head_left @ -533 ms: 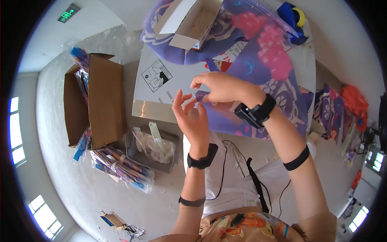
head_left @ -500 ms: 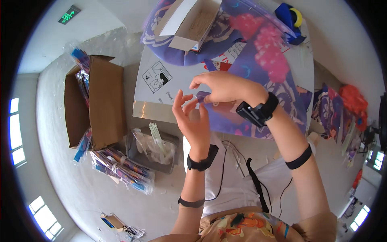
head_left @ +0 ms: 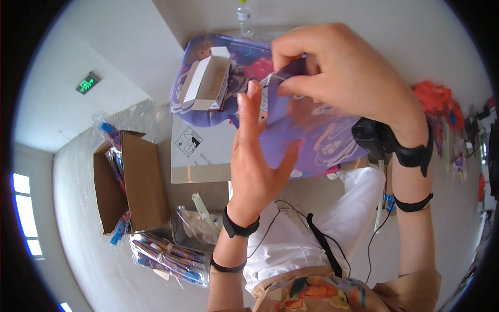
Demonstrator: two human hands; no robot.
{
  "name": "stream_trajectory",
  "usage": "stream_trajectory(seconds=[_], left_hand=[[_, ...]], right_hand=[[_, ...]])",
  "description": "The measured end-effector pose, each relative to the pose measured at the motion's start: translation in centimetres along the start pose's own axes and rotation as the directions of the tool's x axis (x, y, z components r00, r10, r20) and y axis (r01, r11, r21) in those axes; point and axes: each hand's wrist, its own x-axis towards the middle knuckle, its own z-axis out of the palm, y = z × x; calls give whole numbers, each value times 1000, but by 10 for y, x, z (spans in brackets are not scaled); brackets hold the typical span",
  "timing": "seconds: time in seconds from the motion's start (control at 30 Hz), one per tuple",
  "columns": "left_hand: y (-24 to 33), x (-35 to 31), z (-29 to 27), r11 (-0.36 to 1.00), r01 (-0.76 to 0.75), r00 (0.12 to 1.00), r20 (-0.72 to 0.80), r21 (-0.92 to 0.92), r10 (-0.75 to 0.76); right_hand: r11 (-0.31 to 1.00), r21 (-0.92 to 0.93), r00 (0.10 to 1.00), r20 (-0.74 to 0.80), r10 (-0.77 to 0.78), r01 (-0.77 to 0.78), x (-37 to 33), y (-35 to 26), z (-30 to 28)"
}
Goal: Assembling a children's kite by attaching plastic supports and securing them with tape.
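A thin, glossy purple sheet with printed figures spreads over the work table, and part of it is lifted. My right hand pinches the dark, folded corner of this purple sheet between thumb and fingers, raised above the table. Below and to the left of it, my left hand has its fingers stretched and its thumb apart, in front of the sheet. I see nothing held in it. A small white open carton lies on the sheet, left of both hands; its contents look tan, too small to make out.
Left of the table stands a brown cardboard box with wrapped bundles. Below it are a grey bin holding pale thin rods and plastic-wrapped bundles. A water bottle stands behind the table. Red plastic hangs at right.
My right hand has risen, lifting the sheet's corner. My left hand has come away from the right, its fingers straightening. The view has tilted upward, bringing in the bottle.
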Motion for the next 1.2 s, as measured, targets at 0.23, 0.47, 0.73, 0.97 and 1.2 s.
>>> stream_trajectory(seconds=[0.23, 0.47, 0.73, 0.97, 1.2], left_hand=[[24, 45, 26, 981, -194, 981, 9, -25, 194], [21, 49, 30, 984, 180, 950, 257, 9, -176], [-29, 24, -6, 870, -32, 984, 168, 492, -59], [-84, -82, -6, 701, 54, 889, 286, 711, -358], [-10, -180, 46, 537, 796, 394, 435, 279, -810]], right_hand=[[1000, -14, 795, -606, 9, -22, -64, -4, -26], [983, -123, 300, -940, -160, 138, -93, 21, -46], [971, -230, 518, -839, -165, -64, -186, 113, 65], [971, 122, 809, -537, 238, -205, -242, 142, 211], [777, 468, 713, -359, 602, -421, -240, 117, 266]])
